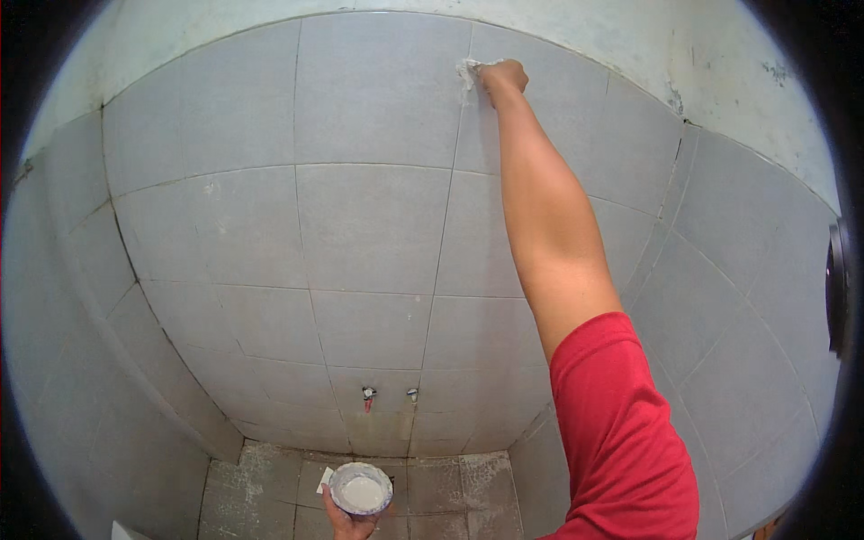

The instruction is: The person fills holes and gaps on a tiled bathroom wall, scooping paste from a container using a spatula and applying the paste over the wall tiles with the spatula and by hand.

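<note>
My right arm, in a red sleeve, reaches up to the grey tiled wall (pixel 373 99). The fingers of my right hand (pixel 504 79) are closed and press near the top of a vertical tile joint. White paste (pixel 465 76) is smeared over the joint beside the fingers; any tool in them is too small to make out. Low in front of me, my left hand (pixel 349 524) grips a round bowl (pixel 388 497) from below and the side. Wet white paste (pixel 363 492) lies inside it. A small white flat piece (pixel 325 480) shows at the bowl's left edge.
Two small taps (pixel 368 393) (pixel 412 394) stick out low on the wall. The tiled floor (pixel 436 486) has whitish stains. Tiled side walls close in left and right, with painted plaster (pixel 576 25) above. A dark round-edged object (pixel 836 288) stands at the far right.
</note>
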`<state>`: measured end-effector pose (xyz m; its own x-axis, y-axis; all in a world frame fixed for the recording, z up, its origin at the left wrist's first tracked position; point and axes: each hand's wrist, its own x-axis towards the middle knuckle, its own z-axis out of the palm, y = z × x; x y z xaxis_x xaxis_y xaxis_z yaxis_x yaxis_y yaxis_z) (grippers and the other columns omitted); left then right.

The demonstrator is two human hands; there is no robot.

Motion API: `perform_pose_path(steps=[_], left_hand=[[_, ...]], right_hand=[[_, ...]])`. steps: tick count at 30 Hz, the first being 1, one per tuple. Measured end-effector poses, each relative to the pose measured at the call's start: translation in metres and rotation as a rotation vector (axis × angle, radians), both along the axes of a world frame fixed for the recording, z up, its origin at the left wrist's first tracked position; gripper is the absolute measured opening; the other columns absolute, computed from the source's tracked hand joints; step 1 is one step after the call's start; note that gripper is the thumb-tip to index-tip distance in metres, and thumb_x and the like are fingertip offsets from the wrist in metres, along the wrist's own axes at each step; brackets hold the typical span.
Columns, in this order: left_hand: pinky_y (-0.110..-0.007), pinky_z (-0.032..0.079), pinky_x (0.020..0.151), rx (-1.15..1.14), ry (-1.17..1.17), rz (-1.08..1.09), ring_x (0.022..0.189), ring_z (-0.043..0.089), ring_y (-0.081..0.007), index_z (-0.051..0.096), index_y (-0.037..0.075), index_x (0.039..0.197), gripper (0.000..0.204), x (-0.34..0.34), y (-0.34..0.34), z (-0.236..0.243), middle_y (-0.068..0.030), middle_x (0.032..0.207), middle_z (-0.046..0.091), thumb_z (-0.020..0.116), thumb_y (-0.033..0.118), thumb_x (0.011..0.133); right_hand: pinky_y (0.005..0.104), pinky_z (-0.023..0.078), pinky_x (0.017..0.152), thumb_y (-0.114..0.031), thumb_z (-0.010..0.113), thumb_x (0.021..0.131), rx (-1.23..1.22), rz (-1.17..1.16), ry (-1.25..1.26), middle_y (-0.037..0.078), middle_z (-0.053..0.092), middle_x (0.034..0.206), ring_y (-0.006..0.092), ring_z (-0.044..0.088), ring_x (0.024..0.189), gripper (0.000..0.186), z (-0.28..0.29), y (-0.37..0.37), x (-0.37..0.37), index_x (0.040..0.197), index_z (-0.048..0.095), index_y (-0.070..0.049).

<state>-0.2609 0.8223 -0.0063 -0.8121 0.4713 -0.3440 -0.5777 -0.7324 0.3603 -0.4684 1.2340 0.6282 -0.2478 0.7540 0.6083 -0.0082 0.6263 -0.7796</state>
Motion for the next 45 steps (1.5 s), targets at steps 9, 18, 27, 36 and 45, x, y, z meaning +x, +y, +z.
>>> perform_pose_path(steps=[9,18,27,36,45], left_hand=[[-0.067,0.043,0.087,0.025,0.079,-0.059,0.119,0.05,-0.0419,0.045,0.018,0.138,0.085,-0.007,-0.005,-0.015,-0.0135,0.135,0.051,0.037,0.079,0.081],[-0.06,0.045,0.092,0.001,0.014,0.063,0.119,0.052,-0.0375,0.049,0.019,0.135,0.079,-0.011,-0.006,0.019,-0.0097,0.133,0.054,0.037,0.077,0.083],[-0.064,0.045,0.088,0.025,0.008,0.105,0.118,0.052,-0.0392,0.048,0.02,0.135,0.078,-0.016,-0.014,-0.006,-0.0093,0.133,0.053,0.037,0.077,0.083],[-0.065,0.044,0.088,0.004,-0.017,0.109,0.118,0.052,-0.0397,0.049,0.021,0.134,0.077,-0.022,-0.005,-0.007,-0.0095,0.132,0.053,0.036,0.077,0.083],[-0.068,0.041,0.089,0.013,-0.02,0.046,0.12,0.05,-0.0398,0.048,0.02,0.135,0.08,-0.025,0.008,-0.014,-0.011,0.133,0.053,0.033,0.079,0.082]], right_hand=[[0.0382,0.055,0.087,-0.019,0.079,0.074,0.087,-0.113,-0.045,0.018,0.067,0.113,0.0329,0.066,0.104,0.033,0.002,-0.011,-0.004,0.101,0.071,-0.002],[0.0401,0.053,0.082,-0.024,0.076,0.075,0.337,0.041,0.025,0.019,0.07,0.094,0.035,0.067,0.093,0.032,-0.034,0.034,0.001,0.099,0.07,-0.003],[0.0425,0.051,0.076,-0.033,0.081,0.071,0.77,-0.252,-0.014,0.019,0.07,0.094,0.0344,0.067,0.088,0.037,-0.043,0.039,0.0,0.086,0.069,-0.001],[0.0406,0.056,0.078,-0.041,0.086,0.065,0.236,-0.138,-0.118,0.013,0.071,0.1,0.0278,0.067,0.098,0.047,0.003,-0.001,0.014,0.093,0.073,-0.006],[0.0428,0.054,0.084,-0.035,0.089,0.061,0.199,-0.097,-0.134,0.015,0.068,0.107,0.0312,0.065,0.103,0.05,0.008,0.019,-0.005,0.095,0.071,-0.003]])
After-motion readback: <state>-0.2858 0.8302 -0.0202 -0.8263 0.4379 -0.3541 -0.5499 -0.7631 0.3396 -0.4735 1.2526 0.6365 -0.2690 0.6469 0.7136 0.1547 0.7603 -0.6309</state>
